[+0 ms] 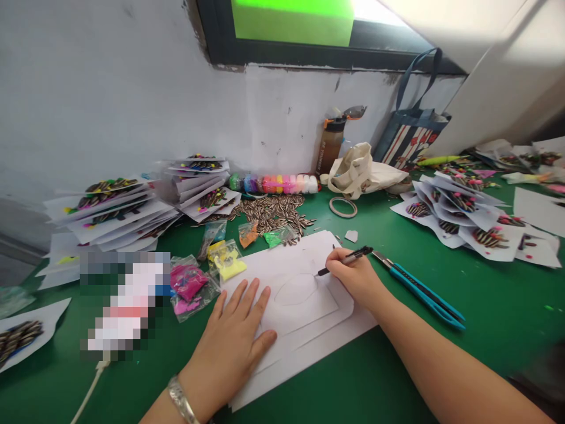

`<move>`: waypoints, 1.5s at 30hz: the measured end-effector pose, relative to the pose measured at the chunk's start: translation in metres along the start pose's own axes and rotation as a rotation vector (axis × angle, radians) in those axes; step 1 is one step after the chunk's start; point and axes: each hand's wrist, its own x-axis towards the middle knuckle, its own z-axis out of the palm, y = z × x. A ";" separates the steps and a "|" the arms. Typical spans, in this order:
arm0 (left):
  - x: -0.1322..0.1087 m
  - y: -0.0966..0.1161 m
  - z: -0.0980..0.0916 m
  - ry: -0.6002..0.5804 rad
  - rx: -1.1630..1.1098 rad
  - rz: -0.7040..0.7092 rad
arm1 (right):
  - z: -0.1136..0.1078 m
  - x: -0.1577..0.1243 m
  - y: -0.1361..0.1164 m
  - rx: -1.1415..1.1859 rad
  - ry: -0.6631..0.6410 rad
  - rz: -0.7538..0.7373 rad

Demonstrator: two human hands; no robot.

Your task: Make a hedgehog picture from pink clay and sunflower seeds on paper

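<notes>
The right hand (355,275) is clamped on the black pen (324,271) at the outline (295,289) on white sheets (304,331) atop the green table (507,294), the left hand (238,330) resting flat, fingers apart; insufficient pressure there could let the sheets slip, skewing the outline.

The only camera looks from the person's head, forward and down over the desk (516,300). The paper (304,315), the left hand (238,333) and the right hand (353,274) lie close below it, while the wall (110,76) and window (291,23) stand farther off along the top.
</notes>
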 end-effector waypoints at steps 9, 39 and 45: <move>0.000 0.001 0.000 0.030 -0.014 0.009 | 0.000 0.001 0.005 0.035 -0.024 0.016; -0.002 0.000 0.004 0.115 -0.031 0.056 | 0.052 -0.045 -0.013 -0.130 -0.176 -0.421; -0.003 -0.001 0.005 0.125 -0.020 0.050 | 0.052 -0.044 -0.013 -0.097 -0.230 -0.523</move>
